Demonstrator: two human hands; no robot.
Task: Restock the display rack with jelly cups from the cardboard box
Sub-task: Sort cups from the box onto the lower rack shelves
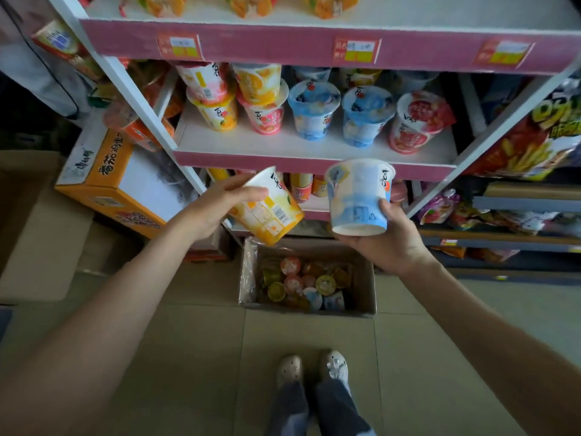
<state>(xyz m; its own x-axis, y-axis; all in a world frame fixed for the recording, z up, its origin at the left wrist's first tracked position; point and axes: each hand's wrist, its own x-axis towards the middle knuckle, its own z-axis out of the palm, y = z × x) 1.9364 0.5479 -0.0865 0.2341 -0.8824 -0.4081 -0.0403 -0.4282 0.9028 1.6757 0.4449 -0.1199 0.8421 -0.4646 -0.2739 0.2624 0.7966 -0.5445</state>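
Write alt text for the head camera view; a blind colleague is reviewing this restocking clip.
A person standing at a display rack holds a jelly cup in each hand: an orange cup in the left hand, a blue cup in the right hand. On the floor below, an open cardboard box holds more cups.

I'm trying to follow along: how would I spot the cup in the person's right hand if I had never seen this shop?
Find the pink-edged display rack, then look just below its middle shelf's front edge. There the right hand holds a blue-and-white cup upside down, unlike the orange cup tilted in the left hand.
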